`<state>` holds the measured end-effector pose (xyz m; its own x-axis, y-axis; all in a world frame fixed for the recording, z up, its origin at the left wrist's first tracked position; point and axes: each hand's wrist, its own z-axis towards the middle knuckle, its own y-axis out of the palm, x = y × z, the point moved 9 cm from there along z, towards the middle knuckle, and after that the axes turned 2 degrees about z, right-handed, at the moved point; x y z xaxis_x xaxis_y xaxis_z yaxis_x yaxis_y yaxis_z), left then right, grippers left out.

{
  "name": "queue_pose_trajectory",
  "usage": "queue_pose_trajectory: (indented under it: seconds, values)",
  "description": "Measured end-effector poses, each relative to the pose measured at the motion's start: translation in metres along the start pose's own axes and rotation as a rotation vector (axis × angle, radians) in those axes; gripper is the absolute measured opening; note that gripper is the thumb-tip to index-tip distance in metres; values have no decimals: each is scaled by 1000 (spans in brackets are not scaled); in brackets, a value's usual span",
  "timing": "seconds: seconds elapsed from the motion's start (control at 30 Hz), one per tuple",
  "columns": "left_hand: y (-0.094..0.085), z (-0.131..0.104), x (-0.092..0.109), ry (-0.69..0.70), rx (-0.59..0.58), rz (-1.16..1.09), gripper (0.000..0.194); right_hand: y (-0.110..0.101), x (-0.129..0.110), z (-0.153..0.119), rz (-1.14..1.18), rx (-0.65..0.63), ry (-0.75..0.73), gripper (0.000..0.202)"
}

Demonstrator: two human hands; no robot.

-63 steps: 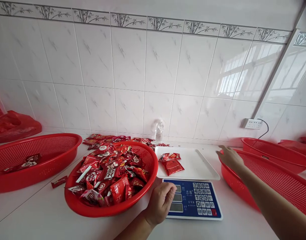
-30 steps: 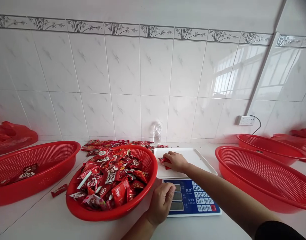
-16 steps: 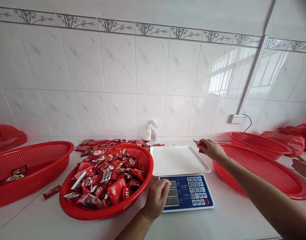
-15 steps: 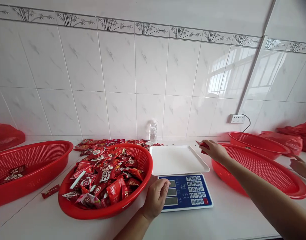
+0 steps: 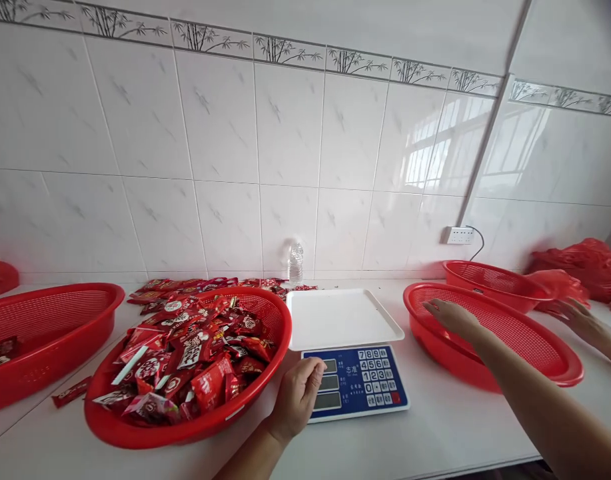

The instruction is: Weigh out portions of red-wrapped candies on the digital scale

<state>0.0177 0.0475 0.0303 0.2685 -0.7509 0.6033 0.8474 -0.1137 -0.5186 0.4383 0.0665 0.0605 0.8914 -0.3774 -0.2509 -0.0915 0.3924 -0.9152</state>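
My left hand (image 5: pixel 298 395) is curled into a loose fist at the left edge of the blue scale (image 5: pixel 355 383), with nothing showing in it. Over the near left side of a red perforated basket (image 5: pixel 530 357), my right hand (image 5: pixel 454 319) has its fingers stretched out, palm down. No packet shows in it; what lies under the palm is hidden. The scale's white tray (image 5: pixel 342 320) is bare. Left of my left hand stands a red basket (image 5: pixel 220 427) heaped with small red snack packets (image 5: pixel 190 353).
More packets (image 5: pixel 185 287) lie along the wall beside a clear bottle (image 5: pixel 296 261). One packet (image 5: pixel 71 392) lies between the two left baskets. Another basket (image 5: pixel 45 373) holds a few packets. Another person's hand (image 5: pixel 582 323) reaches in from the right near red bags (image 5: pixel 580 267).
My right hand has moved right, from beside the scale tray to over the red basket. The red packets it held no longer show. My left hand keeps its fist. The view has shifted slightly right.
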Motion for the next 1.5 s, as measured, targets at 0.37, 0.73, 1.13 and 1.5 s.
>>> queue_pose_trajectory:
  seconds: [0.37, 0.73, 1.13, 1.5]
  values:
    - [10, -8, 43, -18, -172, 1, 26, -5, -221, -146, 780, 326, -640, 30]
    - [-114, 37, 63, -199, -262, 406, 29, 19, -268, -221, 1018, 96, -1060, 25]
    - [-106, 55, -59, -432, -780, 919, 18, 40, -248, -197, 1151, 20, -755, 22]
    - [-95, 50, -99, -631, -753, 876, 68, 35, -251, -197, 1140, -20, -743, 24]
